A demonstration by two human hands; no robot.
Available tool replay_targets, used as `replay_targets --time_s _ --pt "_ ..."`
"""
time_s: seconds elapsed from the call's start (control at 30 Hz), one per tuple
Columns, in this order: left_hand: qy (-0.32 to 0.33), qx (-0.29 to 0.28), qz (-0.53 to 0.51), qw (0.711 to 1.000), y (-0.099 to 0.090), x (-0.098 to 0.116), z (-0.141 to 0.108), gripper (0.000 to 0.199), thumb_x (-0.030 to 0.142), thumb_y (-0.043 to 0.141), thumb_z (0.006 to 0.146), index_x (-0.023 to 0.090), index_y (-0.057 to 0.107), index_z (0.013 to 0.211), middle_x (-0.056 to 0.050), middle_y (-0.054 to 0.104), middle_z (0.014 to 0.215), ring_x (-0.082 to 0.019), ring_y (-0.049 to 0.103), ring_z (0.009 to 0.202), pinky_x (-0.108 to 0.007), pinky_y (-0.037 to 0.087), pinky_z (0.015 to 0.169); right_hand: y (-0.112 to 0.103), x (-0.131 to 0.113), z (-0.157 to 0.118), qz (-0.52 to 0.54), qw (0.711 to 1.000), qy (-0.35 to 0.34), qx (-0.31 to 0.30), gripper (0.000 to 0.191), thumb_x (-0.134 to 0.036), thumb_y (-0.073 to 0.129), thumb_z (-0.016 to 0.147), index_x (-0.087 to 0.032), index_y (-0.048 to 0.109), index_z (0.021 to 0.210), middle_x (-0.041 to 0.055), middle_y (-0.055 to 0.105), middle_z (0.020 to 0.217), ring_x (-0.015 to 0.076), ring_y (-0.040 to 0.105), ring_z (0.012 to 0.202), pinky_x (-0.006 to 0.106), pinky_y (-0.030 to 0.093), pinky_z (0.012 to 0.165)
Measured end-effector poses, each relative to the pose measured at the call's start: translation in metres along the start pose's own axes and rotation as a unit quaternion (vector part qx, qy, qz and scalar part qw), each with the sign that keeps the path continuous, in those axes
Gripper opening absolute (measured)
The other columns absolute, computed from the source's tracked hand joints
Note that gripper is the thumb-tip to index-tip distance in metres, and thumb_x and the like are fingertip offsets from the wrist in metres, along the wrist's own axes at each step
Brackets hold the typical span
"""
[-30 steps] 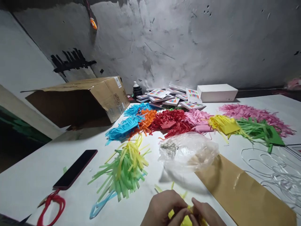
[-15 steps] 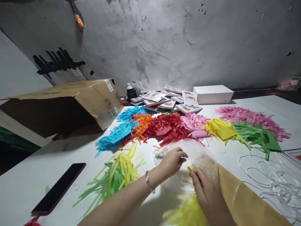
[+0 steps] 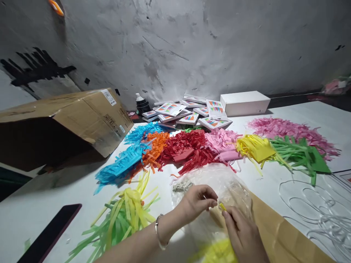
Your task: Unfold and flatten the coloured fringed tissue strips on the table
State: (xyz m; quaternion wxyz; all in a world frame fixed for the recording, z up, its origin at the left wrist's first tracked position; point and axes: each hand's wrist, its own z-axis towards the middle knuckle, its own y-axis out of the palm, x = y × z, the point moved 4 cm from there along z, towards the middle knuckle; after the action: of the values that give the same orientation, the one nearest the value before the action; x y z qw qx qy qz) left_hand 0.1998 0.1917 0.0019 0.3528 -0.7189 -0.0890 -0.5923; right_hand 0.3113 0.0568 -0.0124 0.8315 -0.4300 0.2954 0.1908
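Note:
My right hand (image 3: pixel 242 230) is closed around a yellow paper tassel (image 3: pixel 219 252); its folded top pokes out past the thumb and its blurred fringe hangs below. Close by on the left, my left hand (image 3: pixel 199 201) has thumb and forefinger drawn together near the tassel's top. Whatever sits between those fingertips is too small to make out. Under both hands lies a clear plastic bag (image 3: pixel 216 175), with a small greyish-green bundle (image 3: pixel 182 187) at its left side. A pile of yellow and green tassels (image 3: pixel 123 212) rests left of my left wrist.
Blue (image 3: pixel 123 162), orange (image 3: pixel 155 148), red (image 3: pixel 186 148) and pink fringed paper (image 3: pixel 223 140) lines the middle. Flat printed packs (image 3: pixel 189 113) and a white box (image 3: pixel 245 103) stand behind. A cardboard box (image 3: pixel 93 120), phone (image 3: pixel 51 233), brown paper (image 3: pixel 274 226) and coiled clear cord (image 3: pixel 323 215) flank the hands.
My left hand's thumb and forefinger have come together, nearer the tassel's top. The right hand keeps its hold on the tassel. The camera view has shifted somewhat.

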Motion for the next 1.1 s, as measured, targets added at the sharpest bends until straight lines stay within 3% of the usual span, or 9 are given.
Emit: replay_targets --time_s 0.13,0.27,0.37,0.6,0.77,0.97,1.1 --pt "-0.049 0.016 -0.160 0.986 0.004 0.015 -0.028 0.037 0.047 0.079 0.079 0.012 0.071 0.086 -0.006 0.071 0.075 -0.013 0.062 0.060 -0.026 0.054 0.059 -0.014 -0.026 0.003 0.054 0.998 -0.025 0.021 0.023 -0.026 0.043 0.104 -0.024 0.059 0.088 -0.0002 0.064 0.075 0.0136 0.064 0.067 0.022 0.049 0.064" --pt "-0.066 0.057 -0.304 0.949 0.003 0.029 -0.042 0.031 0.036 0.094 0.063 0.013 0.076 0.075 -0.005 0.072 0.074 -0.014 0.064 0.068 -0.025 0.053 0.066 -0.021 -0.037 0.001 0.011 0.995 -0.090 -0.036 0.025 -0.019 0.043 0.102 -0.023 0.055 0.081 -0.0024 0.056 0.068 0.0115 0.059 0.059 0.021 0.046 0.059" --pt "-0.044 0.066 -0.293 0.953 0.003 0.036 -0.049 0.021 0.029 0.092 0.066 0.014 0.078 0.072 -0.005 0.072 0.075 -0.014 0.064 0.071 -0.024 0.052 0.067 -0.027 -0.039 -0.001 -0.019 0.987 -0.140 -0.083 0.021 -0.017 0.046 0.101 -0.023 0.051 0.081 -0.0043 0.052 0.067 0.0096 0.056 0.055 0.020 0.044 0.056" --pt "-0.042 0.062 -0.278 0.958 0.012 0.040 -0.065 0.017 0.025 0.089 0.069 0.015 0.078 0.075 -0.004 0.073 0.075 -0.014 0.064 0.070 -0.024 0.050 0.068 -0.041 -0.047 -0.004 -0.039 0.978 -0.165 -0.124 0.023 -0.015 0.045 0.100 -0.024 0.044 0.079 -0.0055 0.050 0.067 0.0086 0.056 0.055 0.020 0.040 0.051" --pt "-0.022 0.054 -0.183 0.981 0.009 0.050 -0.072 0.008 0.019 0.085 0.071 0.015 0.079 0.074 -0.005 0.074 0.074 -0.015 0.064 0.071 -0.023 0.049 0.067 -0.035 -0.051 -0.012 0.010 0.982 -0.115 -0.150 0.021 -0.018 0.043 0.103 -0.024 0.048 0.084 -0.0049 0.053 0.070 0.0090 0.057 0.058 0.020 0.043 0.054" --pt "-0.073 0.045 -0.272 0.959 0.010 0.043 -0.082 0.008 0.020 0.078 0.074 0.014 0.079 0.078 -0.004 0.070 0.072 -0.016 0.068 0.065 -0.028 0.055 0.066 -0.030 -0.052 -0.021 0.069 0.982 -0.073 -0.159 0.022 -0.020 0.040 0.106 -0.025 0.051 0.086 -0.0046 0.056 0.073 0.0094 0.059 0.063 0.020 0.045 0.059" --pt "-0.056 0.071 -0.202 0.975 0.010 0.042 -0.092 0.011 0.019 0.076 0.076 0.015 0.078 0.086 -0.005 0.073 0.074 -0.017 0.068 0.069 -0.026 0.053 0.067 -0.028 -0.056 -0.022 0.069 0.981 -0.092 -0.158 0.014 -0.024 0.044 0.106 -0.024 0.052 0.095 -0.0037 0.059 0.077 0.0102 0.062 0.067 0.020 0.047 0.062"
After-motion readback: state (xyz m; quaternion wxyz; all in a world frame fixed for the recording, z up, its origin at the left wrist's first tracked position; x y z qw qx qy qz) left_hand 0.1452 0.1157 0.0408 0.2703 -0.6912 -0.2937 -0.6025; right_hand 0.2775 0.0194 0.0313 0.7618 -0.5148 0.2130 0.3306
